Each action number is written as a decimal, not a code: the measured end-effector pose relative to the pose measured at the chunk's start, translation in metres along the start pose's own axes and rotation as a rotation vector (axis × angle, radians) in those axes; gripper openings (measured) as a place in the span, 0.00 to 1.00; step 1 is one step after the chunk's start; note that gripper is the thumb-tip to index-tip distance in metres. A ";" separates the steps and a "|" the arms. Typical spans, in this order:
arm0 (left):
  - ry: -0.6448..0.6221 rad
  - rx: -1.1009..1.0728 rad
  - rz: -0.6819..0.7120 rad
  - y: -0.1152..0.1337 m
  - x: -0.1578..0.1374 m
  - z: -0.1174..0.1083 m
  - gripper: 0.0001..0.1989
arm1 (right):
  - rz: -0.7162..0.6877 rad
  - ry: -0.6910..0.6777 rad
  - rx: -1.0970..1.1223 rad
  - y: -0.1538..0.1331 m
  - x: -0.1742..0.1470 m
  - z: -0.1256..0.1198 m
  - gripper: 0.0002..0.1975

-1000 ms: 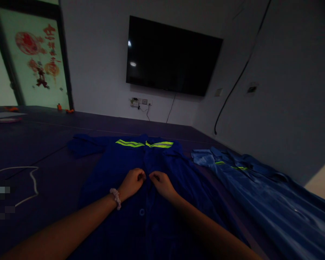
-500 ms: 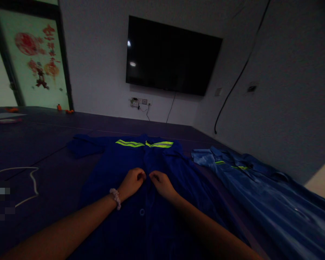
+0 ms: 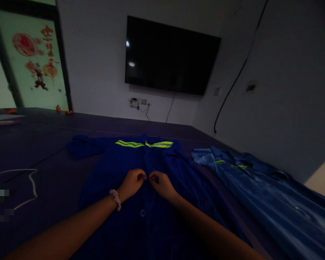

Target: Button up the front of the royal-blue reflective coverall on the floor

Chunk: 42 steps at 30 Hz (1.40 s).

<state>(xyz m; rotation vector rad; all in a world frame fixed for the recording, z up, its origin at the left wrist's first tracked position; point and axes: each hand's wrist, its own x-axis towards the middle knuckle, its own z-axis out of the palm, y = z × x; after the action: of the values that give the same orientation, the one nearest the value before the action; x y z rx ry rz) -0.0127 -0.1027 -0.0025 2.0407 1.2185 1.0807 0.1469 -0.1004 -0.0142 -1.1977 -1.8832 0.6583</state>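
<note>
A dark blue short-sleeved work shirt (image 3: pixel 111 166) with yellow-green reflective strips across the chest lies spread out, front side up. My left hand (image 3: pixel 133 182), with a pale scrunchie (image 3: pixel 115 199) on the wrist, has its fingers curled in a pinch at the shirt's front opening. Facing it from the other side, my right hand (image 3: pixel 162 184) pinches along the same front edge. The fingertips almost meet, and the cloth between them is too dark to make out in detail. Below the hands a round button (image 3: pixel 142 213) shows on the front.
To the right lies a second blue garment (image 3: pixel 260 187) with narrow reflective strips. A white cable (image 3: pixel 34 184) loops over the purple floor (image 3: pixel 56 144) at left. Beyond are a wall-mounted television (image 3: pixel 173 54), a hanging black cable (image 3: pixel 233 86) and a decorated glass door (image 3: pixel 29 61).
Both hands stay at the front opening of the shirt with almost the same pinch. The view has shifted very slightly; the shirt lies as before.
</note>
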 end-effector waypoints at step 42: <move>0.068 -0.234 -0.342 -0.002 0.003 0.005 0.07 | -0.039 -0.039 -0.329 -0.015 -0.002 -0.001 0.06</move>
<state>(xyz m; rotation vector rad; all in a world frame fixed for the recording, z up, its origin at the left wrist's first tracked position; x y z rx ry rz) -0.0082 -0.0991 -0.0054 1.5639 1.3458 1.0743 0.1407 -0.1081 -0.0027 -1.3551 -2.0983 0.3603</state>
